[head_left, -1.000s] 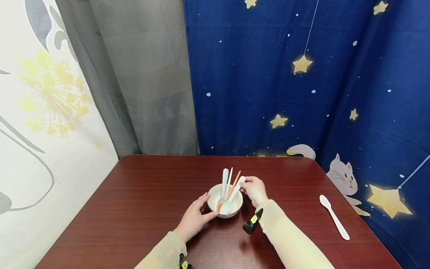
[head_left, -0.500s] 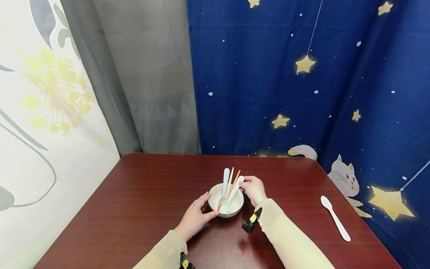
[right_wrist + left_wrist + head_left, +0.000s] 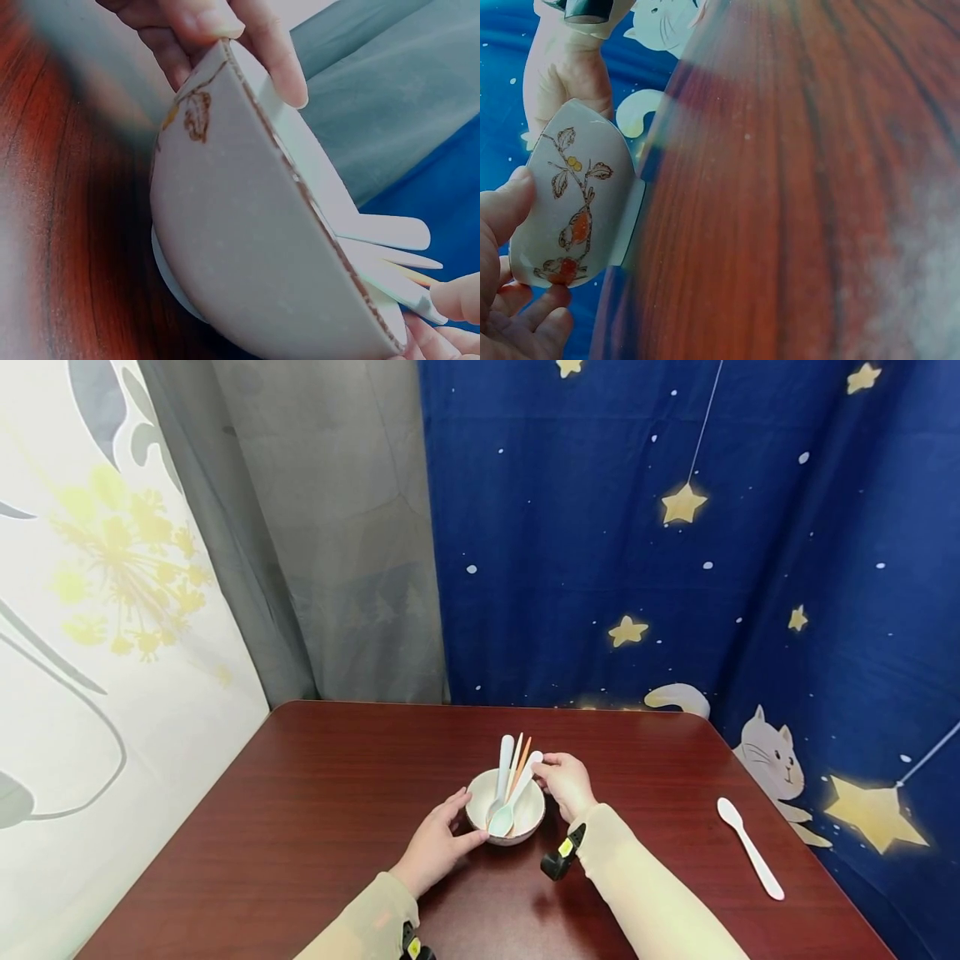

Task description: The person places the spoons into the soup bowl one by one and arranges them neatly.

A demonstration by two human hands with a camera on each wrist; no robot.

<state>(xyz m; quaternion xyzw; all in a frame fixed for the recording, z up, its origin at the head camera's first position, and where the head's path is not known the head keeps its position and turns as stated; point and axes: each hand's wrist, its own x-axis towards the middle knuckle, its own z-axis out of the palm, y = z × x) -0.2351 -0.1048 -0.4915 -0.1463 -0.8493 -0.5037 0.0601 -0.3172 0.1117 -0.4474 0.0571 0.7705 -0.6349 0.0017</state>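
A white bowl [image 3: 480, 803] stands on the table, with a brown rim and a painted branch on its outside [image 3: 576, 195]. My left hand [image 3: 435, 847] holds its left side, thumb at the near rim and fingers farther round. My right hand [image 3: 568, 783] pinches the white handle end of a pale green spoon [image 3: 504, 818], whose head lies inside the bowl. Beside it lean a pale blue spoon [image 3: 504, 768], a thin cream handle [image 3: 515, 760] and a thin orange handle [image 3: 522, 756]. The lower ends of the cream and orange ones are mostly hidden.
A white spoon [image 3: 750, 847] lies alone near the right edge of the dark red wooden table [image 3: 337, 777]. Behind the table hang a grey curtain [image 3: 352, 568] and a blue one [image 3: 540, 568] with stars.
The orange piece has shifted left in the bowl, and its orange lower end is now covered by the spoons. The pale green spoon has moved slightly. Both hands keep their places.
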